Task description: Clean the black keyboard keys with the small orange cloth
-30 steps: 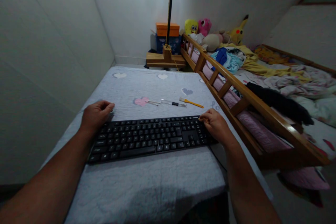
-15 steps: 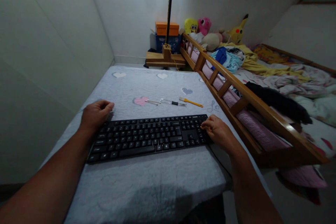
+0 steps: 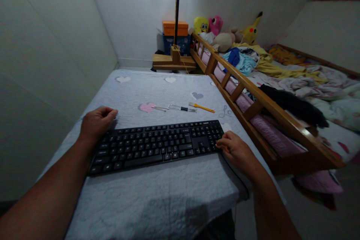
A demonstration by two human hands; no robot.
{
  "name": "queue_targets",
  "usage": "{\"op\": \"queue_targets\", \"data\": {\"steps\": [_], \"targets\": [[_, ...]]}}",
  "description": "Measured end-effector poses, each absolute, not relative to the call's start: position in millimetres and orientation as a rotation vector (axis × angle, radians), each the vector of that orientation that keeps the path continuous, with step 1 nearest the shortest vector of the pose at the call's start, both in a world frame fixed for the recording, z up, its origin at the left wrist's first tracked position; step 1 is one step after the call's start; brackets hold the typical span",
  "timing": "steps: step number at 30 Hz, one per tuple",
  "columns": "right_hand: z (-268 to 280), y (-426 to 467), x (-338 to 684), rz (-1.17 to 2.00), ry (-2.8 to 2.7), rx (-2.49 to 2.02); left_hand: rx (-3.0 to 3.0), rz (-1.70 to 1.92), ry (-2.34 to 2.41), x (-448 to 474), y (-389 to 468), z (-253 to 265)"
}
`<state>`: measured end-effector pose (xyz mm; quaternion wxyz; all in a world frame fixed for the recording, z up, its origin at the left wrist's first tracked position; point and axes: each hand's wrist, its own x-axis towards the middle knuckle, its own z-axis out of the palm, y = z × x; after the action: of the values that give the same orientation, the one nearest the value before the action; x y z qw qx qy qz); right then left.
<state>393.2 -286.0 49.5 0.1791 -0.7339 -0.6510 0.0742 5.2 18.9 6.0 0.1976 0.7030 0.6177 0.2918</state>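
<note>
Resting half curled, the left hand (image 3: 97,124) sits beside the far left corner of the long black plastic keyboard (image 3: 152,146) on the pale-blue quilted cloth (image 3: 160,191). The right hand (image 3: 234,150) bunches its fingers at the near right keys. I cannot tell whether either grips anything. Snagging the thin black cable (image 3: 235,174) could drag the keyboard askew.

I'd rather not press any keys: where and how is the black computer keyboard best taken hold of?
I'd take the computer keyboard by its two short ends, coming in from left and right and hooking under the edges. It lies long, flat and face up on the quilted cover, so holding both ends should balance it. Mind the black cable near the right end.
</note>
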Motion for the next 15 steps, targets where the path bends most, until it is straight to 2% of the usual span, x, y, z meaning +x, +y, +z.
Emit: {"op": "queue_targets", "data": {"steps": [8,15], "targets": [[65.1,-292.3,390.4,0.352,-1.881,-2.118,1.982,0.817,1.736,8.5,15.6,12.0],[65.9,-241.9,394.7,0.184,-1.806,-2.111,1.96,0.826,1.724,11.2,12.3,17.7]]}}
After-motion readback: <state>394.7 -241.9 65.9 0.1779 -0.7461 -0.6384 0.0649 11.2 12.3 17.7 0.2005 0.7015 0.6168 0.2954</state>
